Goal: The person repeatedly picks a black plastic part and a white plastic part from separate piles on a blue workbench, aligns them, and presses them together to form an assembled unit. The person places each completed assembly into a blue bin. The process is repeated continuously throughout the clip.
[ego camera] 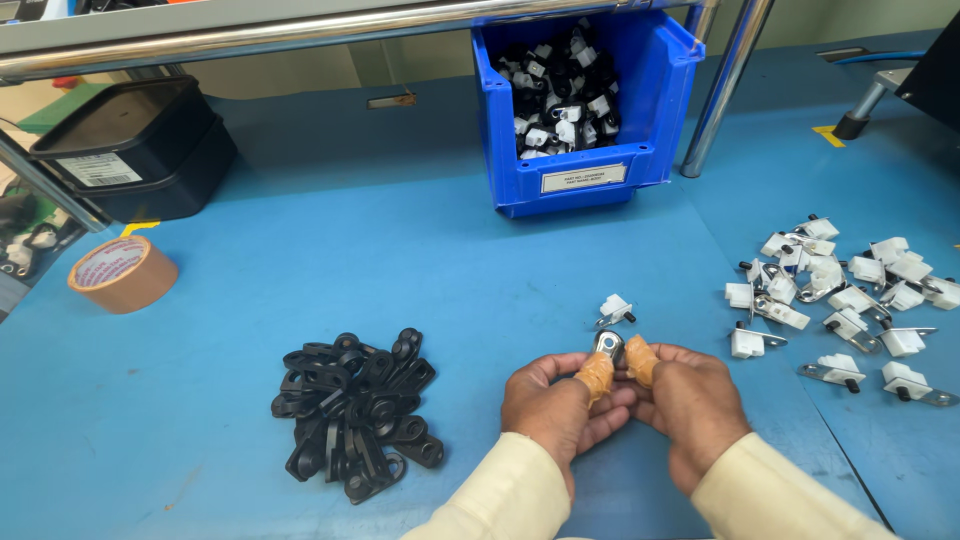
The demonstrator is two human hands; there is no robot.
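Note:
Both my hands meet low in the middle of the blue table. My left hand (560,405) and my right hand (690,400) pinch one small black and metal part (608,346) between thumbs wrapped in tan finger cots. Just beyond the fingertips lies a single white part with a metal tab (616,309). A heap of black plastic pieces (355,415) sits to the left of my left hand.
A blue bin (585,165) full of black and white parts stands at the back centre. Several white and metal parts (850,300) are spread at the right. A roll of brown tape (124,273) and stacked black trays (135,150) are at the left. A metal rail (300,35) crosses overhead.

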